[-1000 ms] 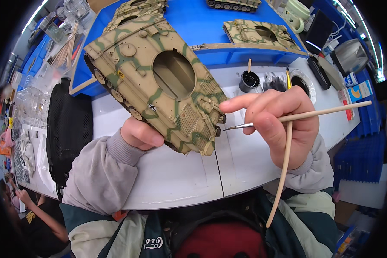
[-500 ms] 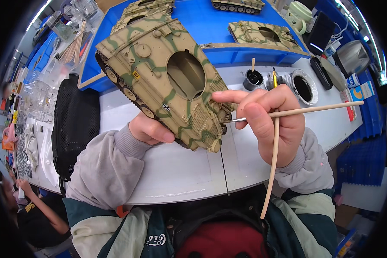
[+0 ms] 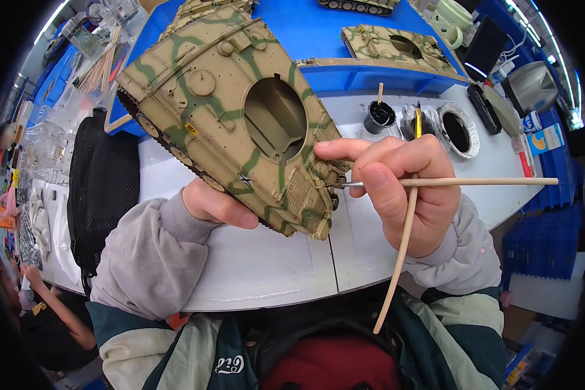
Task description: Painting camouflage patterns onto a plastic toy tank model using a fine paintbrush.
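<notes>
My left hand [image 3: 220,207] grips a model tank hull [image 3: 231,110] from beneath, its camouflage tan with green streaks. The hull is tilted, and a round opening shows where no turret sits. In my right hand [image 3: 409,192] is a thin paintbrush [image 3: 494,182], pinched between thumb and fingers, its tip touching small parts at the hull's rear end. A second wooden stick [image 3: 398,260] crosses the brush and is held in the same hand, pointing down toward me. My right index finger rests against the hull's edge.
Behind stands a blue tray [image 3: 370,79] holding more tank hulls [image 3: 400,47]. Right of centre are a small cup of black paint [image 3: 379,118], a yellow-handled tool [image 3: 418,122] and a larger black paint pot [image 3: 457,130]. A black mesh pouch [image 3: 104,188] lies left; a co-worker's arm [image 3: 62,312] shows lower left.
The hull has shifted a little left and tilted nearer to me. The brush has turned slightly, its rear end lower, and the second stick's lower end has swung left.
</notes>
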The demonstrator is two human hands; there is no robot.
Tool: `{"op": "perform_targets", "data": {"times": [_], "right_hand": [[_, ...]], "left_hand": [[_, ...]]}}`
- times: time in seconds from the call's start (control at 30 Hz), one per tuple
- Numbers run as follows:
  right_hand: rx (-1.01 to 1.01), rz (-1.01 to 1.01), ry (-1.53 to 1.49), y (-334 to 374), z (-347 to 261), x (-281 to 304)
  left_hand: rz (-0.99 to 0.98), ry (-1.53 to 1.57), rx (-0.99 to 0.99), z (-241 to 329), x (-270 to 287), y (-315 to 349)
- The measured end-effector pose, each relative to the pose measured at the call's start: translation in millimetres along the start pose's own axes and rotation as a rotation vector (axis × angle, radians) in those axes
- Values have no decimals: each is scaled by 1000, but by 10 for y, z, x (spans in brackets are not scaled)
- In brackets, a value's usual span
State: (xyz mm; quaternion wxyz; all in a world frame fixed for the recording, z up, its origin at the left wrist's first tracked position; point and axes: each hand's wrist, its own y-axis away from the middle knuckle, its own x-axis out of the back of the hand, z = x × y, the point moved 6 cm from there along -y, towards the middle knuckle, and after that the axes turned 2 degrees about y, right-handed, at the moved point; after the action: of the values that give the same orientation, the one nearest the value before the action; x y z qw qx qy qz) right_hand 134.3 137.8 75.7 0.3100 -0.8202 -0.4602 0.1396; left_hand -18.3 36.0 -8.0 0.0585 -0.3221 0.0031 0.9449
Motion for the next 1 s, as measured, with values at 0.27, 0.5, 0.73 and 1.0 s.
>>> {"op": "perform_targets", "data": {"times": [0.27, 0.5, 0.73, 1.0], "right_hand": [[20, 1, 22, 4, 13, -4], [80, 4, 61, 9, -13, -34], [112, -29, 74, 15, 2, -34], [139, -56, 129, -3, -33, -40]], "left_hand": [[2, -87, 23, 24, -35, 3], [-52, -102, 11, 24, -46, -7], [-40, -84, 7, 27, -49, -22], [2, -81, -8, 36, -27, -2]]}}
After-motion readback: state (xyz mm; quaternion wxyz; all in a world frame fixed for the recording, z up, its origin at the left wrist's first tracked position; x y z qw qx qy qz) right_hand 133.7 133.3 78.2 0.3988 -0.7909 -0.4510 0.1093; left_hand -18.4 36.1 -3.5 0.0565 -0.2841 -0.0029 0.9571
